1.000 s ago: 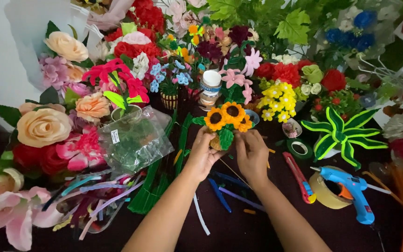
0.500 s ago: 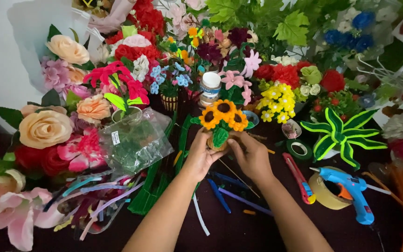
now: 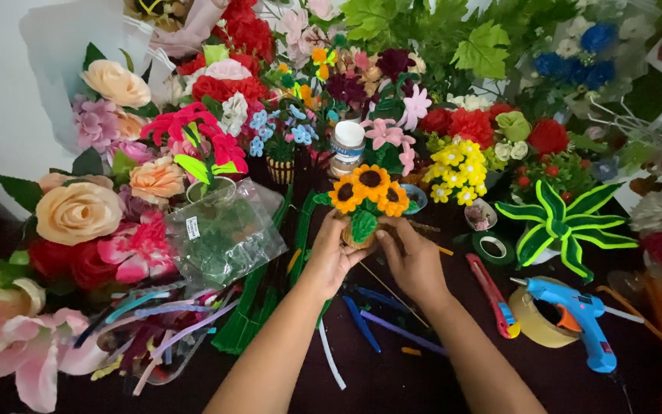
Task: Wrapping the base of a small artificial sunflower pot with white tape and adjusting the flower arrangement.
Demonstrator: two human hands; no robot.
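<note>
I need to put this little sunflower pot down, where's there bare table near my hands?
Barest patch: dark table between your forearms, bordered by loose pipe cleaners. A smaller gap lies between right hand and red cutter. Left of left hand, clear bag and green stems crowd it; blue glue gun and tape fill the right.

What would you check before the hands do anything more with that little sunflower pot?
1. Both hands on the sunflower pot: ok, left hand and right hand grip its base.
2. Pot upright: ok, blooms face up.
3. Three sunflower heads in place: ok.
4. Glue gun clear of the hands: ok, it lies to the right.
5. Red cutter blade retracted: cannot tell.
</note>
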